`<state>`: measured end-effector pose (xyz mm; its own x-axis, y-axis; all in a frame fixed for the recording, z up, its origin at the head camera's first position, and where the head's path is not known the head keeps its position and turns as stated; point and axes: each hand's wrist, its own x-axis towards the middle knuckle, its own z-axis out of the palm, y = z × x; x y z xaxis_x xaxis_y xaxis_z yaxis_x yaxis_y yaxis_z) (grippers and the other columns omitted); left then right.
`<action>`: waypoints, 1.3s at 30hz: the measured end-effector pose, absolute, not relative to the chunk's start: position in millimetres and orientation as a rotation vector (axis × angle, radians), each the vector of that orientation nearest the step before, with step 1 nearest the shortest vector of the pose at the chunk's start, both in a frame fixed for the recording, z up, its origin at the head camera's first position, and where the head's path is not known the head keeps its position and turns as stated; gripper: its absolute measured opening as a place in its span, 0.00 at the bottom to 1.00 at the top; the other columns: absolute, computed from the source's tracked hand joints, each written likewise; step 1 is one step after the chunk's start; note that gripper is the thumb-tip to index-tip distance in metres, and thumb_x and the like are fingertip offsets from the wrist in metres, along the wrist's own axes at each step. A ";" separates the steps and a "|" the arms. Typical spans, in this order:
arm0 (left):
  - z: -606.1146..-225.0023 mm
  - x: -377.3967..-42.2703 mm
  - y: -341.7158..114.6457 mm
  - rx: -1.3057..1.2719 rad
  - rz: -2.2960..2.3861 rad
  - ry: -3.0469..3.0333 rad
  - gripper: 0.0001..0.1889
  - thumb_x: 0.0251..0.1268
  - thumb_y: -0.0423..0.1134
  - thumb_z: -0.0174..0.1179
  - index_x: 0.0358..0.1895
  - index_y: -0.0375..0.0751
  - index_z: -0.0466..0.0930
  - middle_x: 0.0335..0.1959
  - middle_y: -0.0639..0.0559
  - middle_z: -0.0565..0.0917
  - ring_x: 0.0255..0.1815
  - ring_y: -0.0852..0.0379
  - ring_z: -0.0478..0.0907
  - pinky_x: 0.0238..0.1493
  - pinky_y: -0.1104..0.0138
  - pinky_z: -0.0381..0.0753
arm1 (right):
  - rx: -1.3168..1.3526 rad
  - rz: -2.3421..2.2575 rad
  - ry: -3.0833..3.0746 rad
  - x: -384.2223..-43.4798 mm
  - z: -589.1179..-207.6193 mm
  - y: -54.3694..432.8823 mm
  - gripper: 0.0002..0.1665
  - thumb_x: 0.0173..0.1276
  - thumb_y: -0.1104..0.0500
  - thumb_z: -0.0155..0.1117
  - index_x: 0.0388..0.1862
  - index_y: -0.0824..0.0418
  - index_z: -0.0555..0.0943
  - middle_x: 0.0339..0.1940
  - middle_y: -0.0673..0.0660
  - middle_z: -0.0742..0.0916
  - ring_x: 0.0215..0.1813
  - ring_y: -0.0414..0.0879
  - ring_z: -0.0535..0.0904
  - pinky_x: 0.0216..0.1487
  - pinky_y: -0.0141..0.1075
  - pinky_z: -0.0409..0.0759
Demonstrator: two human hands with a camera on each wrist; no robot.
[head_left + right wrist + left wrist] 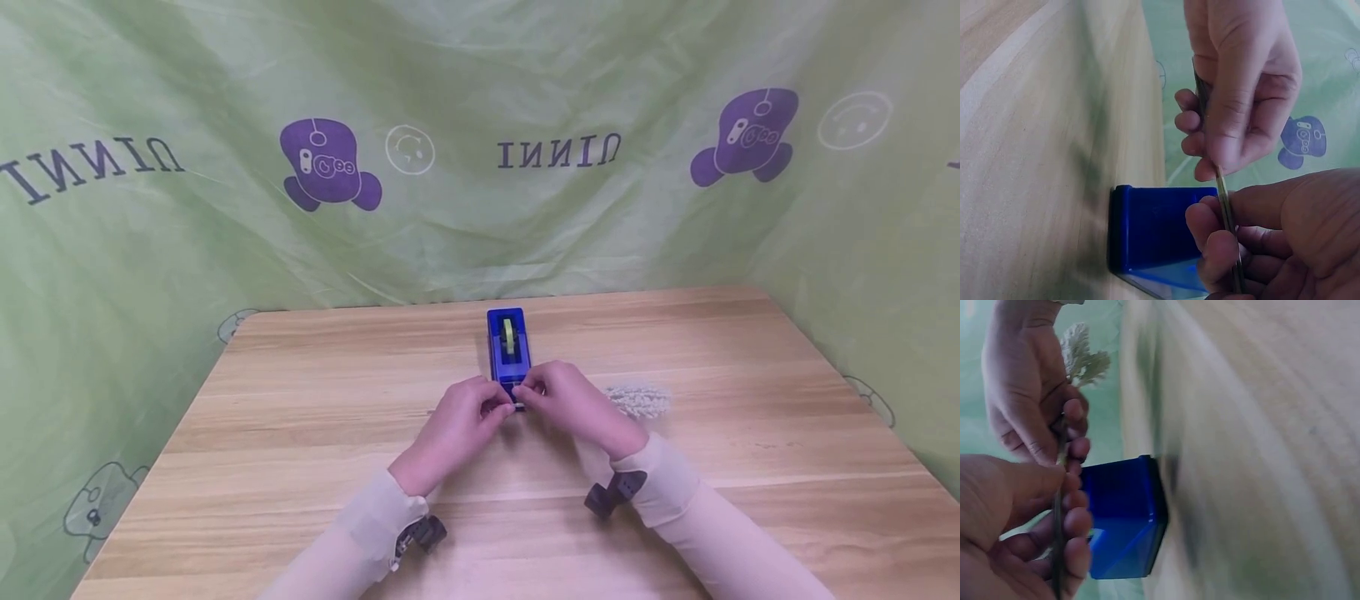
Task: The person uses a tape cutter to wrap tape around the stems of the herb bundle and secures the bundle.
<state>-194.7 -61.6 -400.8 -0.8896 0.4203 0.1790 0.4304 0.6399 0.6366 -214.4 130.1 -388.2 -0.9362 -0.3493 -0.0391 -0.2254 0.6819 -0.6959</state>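
Observation:
A blue tape dispenser (495,354) stands upright on the table, a yellowish tape roll (508,336) in its slot. Just at its near end, my left hand (459,427) pinches a thin dark stem (1225,203) between thumb and curled fingers. Close beside it, my right hand (576,408) grips the same stem, fingertips almost meeting the left ones. Past the right hand, the stem ends in a fluffy pale flower head (639,402), which also shows in the left wrist view. Fingers hide much of the stem and the dispenser's front edge.
A wooden table (322,367) spreads around the hands. Behind it hangs a green printed cloth (465,225), which also runs along both sides. Dark wrist cameras sit on both pale sleeves.

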 end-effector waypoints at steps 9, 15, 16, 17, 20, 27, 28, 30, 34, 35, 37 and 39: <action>-387.4 -211.1 -56.9 -0.710 -0.993 -2.824 0.05 0.75 0.32 0.61 0.43 0.36 0.86 0.38 0.46 0.88 0.35 0.57 0.80 0.37 0.70 0.83 | -0.460 -1.084 2.730 -214.1 -390.5 129.0 0.14 0.75 0.59 0.66 0.28 0.64 0.84 0.23 0.56 0.84 0.23 0.40 0.71 0.25 0.29 0.72; -390.4 -224.6 -53.0 -0.667 -0.948 -2.849 0.06 0.75 0.31 0.61 0.45 0.35 0.88 0.40 0.44 0.90 0.39 0.53 0.84 0.44 0.63 0.87 | -0.432 -1.095 2.713 -214.2 -390.7 128.1 0.16 0.75 0.58 0.66 0.28 0.66 0.85 0.25 0.60 0.87 0.22 0.40 0.70 0.25 0.29 0.70; -391.4 -226.4 -52.7 -0.663 -0.953 -2.858 0.07 0.75 0.31 0.61 0.44 0.35 0.88 0.40 0.43 0.90 0.39 0.53 0.84 0.44 0.63 0.87 | -0.429 -1.100 2.708 -214.3 -390.7 127.8 0.16 0.75 0.58 0.66 0.28 0.66 0.85 0.25 0.61 0.87 0.22 0.40 0.70 0.24 0.29 0.70; -392.0 -227.9 -52.5 -0.656 -0.964 -2.869 0.07 0.75 0.31 0.61 0.44 0.34 0.89 0.40 0.43 0.90 0.39 0.53 0.84 0.43 0.63 0.87 | -0.424 -1.105 2.703 -214.3 -390.8 127.5 0.16 0.75 0.58 0.66 0.28 0.66 0.85 0.25 0.61 0.87 0.22 0.40 0.70 0.24 0.29 0.69; -392.8 -231.3 -52.2 -0.652 -0.977 -2.882 0.07 0.75 0.31 0.61 0.42 0.34 0.89 0.39 0.43 0.91 0.37 0.54 0.84 0.42 0.63 0.86 | -0.410 -1.111 2.694 -214.2 -391.1 126.6 0.17 0.76 0.58 0.66 0.27 0.66 0.86 0.25 0.62 0.87 0.21 0.39 0.70 0.24 0.29 0.68; -392.8 -234.2 -51.5 -0.672 -0.977 -2.877 0.07 0.75 0.31 0.61 0.41 0.34 0.89 0.37 0.43 0.91 0.36 0.54 0.83 0.41 0.64 0.86 | -0.372 -1.094 2.721 -214.8 -392.6 125.5 0.17 0.75 0.57 0.66 0.27 0.66 0.86 0.21 0.58 0.86 0.20 0.39 0.69 0.23 0.29 0.67; -392.7 -234.1 -51.4 -0.674 -0.974 -2.875 0.07 0.75 0.31 0.61 0.41 0.34 0.89 0.37 0.43 0.91 0.36 0.54 0.83 0.41 0.64 0.86 | -0.370 -1.089 2.730 -214.8 -392.9 125.5 0.18 0.75 0.57 0.66 0.26 0.66 0.86 0.20 0.56 0.85 0.20 0.38 0.69 0.24 0.29 0.67; -392.7 -233.9 -51.1 -0.681 -0.974 -2.867 0.07 0.75 0.31 0.61 0.41 0.34 0.89 0.37 0.43 0.91 0.36 0.54 0.84 0.41 0.64 0.86 | -0.369 -1.084 2.747 -214.9 -393.5 125.4 0.18 0.75 0.57 0.66 0.25 0.66 0.85 0.18 0.52 0.82 0.20 0.38 0.69 0.24 0.29 0.67; -392.8 -233.3 -50.8 -0.693 -0.979 -2.849 0.07 0.74 0.31 0.62 0.40 0.34 0.89 0.37 0.43 0.91 0.35 0.54 0.84 0.41 0.64 0.85 | -0.361 -1.080 2.769 -214.5 -394.4 124.9 0.18 0.74 0.58 0.67 0.24 0.65 0.85 0.15 0.47 0.78 0.20 0.38 0.69 0.25 0.29 0.68; -392.8 -233.1 -50.7 -0.693 -0.983 -2.846 0.07 0.74 0.31 0.62 0.40 0.34 0.89 0.36 0.43 0.91 0.35 0.54 0.84 0.41 0.64 0.86 | -0.359 -1.082 2.772 -214.2 -394.5 124.6 0.18 0.74 0.58 0.67 0.24 0.65 0.85 0.15 0.47 0.78 0.20 0.38 0.69 0.25 0.29 0.68; -392.7 -232.8 -50.6 -0.691 -0.988 -2.845 0.07 0.74 0.31 0.62 0.40 0.34 0.89 0.36 0.44 0.91 0.35 0.54 0.84 0.41 0.64 0.85 | -0.361 -1.082 2.778 -213.9 -395.0 124.6 0.18 0.74 0.58 0.67 0.23 0.64 0.84 0.15 0.46 0.78 0.20 0.38 0.68 0.25 0.29 0.67; -392.4 -232.5 -50.4 -0.688 -0.991 -2.847 0.07 0.74 0.31 0.62 0.40 0.34 0.89 0.36 0.44 0.91 0.35 0.54 0.83 0.41 0.64 0.85 | -0.364 -1.086 2.785 -213.6 -395.4 124.5 0.18 0.73 0.58 0.67 0.23 0.64 0.84 0.15 0.46 0.78 0.20 0.38 0.68 0.25 0.29 0.67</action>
